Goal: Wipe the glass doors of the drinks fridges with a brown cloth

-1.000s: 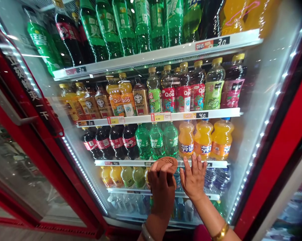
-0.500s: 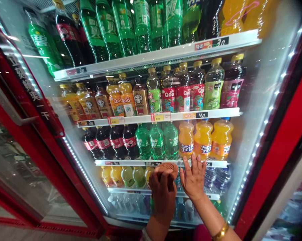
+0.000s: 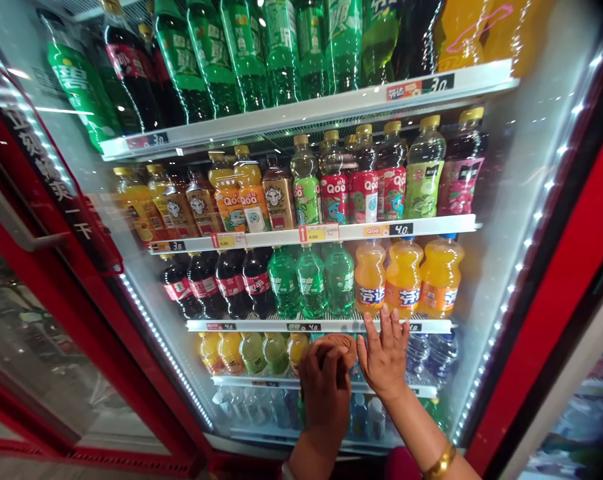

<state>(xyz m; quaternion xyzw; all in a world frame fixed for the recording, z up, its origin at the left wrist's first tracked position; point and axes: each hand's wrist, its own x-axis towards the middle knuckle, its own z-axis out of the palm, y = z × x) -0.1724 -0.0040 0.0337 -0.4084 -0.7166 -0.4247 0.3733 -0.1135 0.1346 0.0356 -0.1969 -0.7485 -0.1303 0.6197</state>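
My left hand [image 3: 324, 387] is closed around a bunched orange-brown cloth [image 3: 342, 344], at the level of the third shelf's front edge [image 3: 256, 326]. The cloth shows above and to the right of the fingers; the rest is hidden by the hand. To its right, my right hand [image 3: 385, 357] has its fingers stretched upward and slightly apart over the same shelf edge, holding nothing. Its fingertips are just below an orange soda bottle [image 3: 370, 277]; whether they touch the edge I cannot tell. A gold bracelet [image 3: 440, 461] circles the right wrist.
Around the hands is a lit drinks fridge with a red frame [image 3: 546, 320]. Rows of bottles stand on its shelves, among them green soda bottles [image 3: 311, 283] and cola bottles [image 3: 231, 283]. A glass door [image 3: 26, 280] with red edging is at the left.
My left hand and the cloth have dropped slightly, and less of the cloth shows beside the fingers. My right hand keeps nearly the same place. The view has shifted a little.
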